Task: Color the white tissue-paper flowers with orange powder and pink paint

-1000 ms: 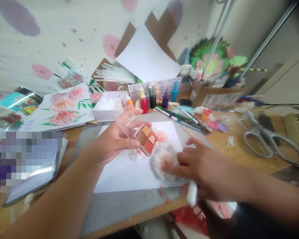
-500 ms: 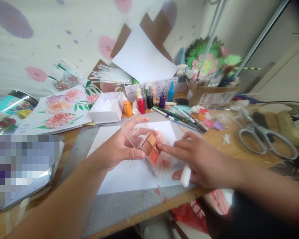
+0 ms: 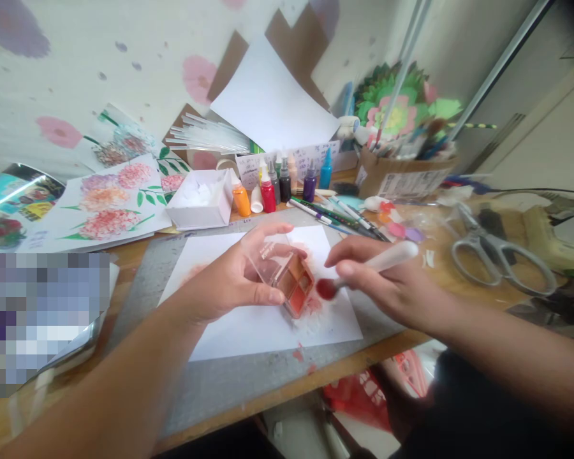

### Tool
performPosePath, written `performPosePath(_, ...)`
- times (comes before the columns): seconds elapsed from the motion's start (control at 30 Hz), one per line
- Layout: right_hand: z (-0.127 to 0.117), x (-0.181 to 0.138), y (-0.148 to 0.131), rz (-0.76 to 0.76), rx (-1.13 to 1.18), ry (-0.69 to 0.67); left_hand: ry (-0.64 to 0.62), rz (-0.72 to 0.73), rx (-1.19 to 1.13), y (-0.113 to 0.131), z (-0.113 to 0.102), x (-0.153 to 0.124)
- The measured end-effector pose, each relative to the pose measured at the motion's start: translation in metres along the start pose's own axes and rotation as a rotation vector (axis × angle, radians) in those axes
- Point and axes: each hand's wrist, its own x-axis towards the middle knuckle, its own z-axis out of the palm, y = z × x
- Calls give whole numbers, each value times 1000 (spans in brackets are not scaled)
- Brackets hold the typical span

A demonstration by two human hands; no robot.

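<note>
My left hand (image 3: 234,284) grips a small blush palette (image 3: 296,284), thumb below and fingers over its clear, open lid. My right hand (image 3: 392,287) pinches a white-handled sponge applicator (image 3: 387,258). Both hover over the white sheet (image 3: 229,331), which lies on a grey cutting mat (image 3: 220,395). Scissors (image 3: 500,258) lie well apart to the right of the sheet, and dye bottles (image 3: 268,191) stand behind it. The palette is tilted above the sheet's pink smudges, held only at its edges, so I judge it could slip. The applicator's red tip (image 3: 326,289), just beside the pans, looks loaded and could shed powder onto bare paper.
</note>
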Motion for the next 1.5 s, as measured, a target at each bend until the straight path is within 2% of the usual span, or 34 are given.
performPosePath(0.13,8,7,-3,63,-94,-110,-9,28,-11,0,2,0)
performPosePath(0.27,8,10,-2,71,-83,-38,-7,52,-8,0,-3,0)
performPosePath(0.4,10,13,-2,34,-138,-112,2,59,19,-1,-7,0)
performPosePath(0.5,12,15,-2,7,-68,-47,25,39,41,0,-6,0)
performPosePath(0.63,12,16,-3,24,-155,-121,7,40,38,2,-6,0)
performPosePath(0.73,11,16,-3,9,-82,-57,6,50,30,3,-7,-1)
performPosePath(0.83,10,17,-3,-10,-86,-139,61,30,47,4,-8,-2)
performPosePath(0.9,9,17,-3,-17,-82,-148,80,23,47,3,-9,-2)
performPosePath(1.0,8,16,-4,-65,-32,-79,54,26,22,3,-9,-2)
performPosePath(1.13,7,15,-4,-55,-168,-180,35,24,14,3,-9,-1)
performPosePath(1.23,7,14,-3,-77,-150,-24,14,37,8,2,-9,-1)
performPosePath(1.27,7,14,-3,-78,-148,-13,0,45,14,2,-8,0)
performPosePath(1.4,8,13,-3,-72,-120,-131,-53,61,38,2,-6,0)
performPosePath(1.5,7,13,-4,-75,-101,-54,-54,54,46,3,-4,0)
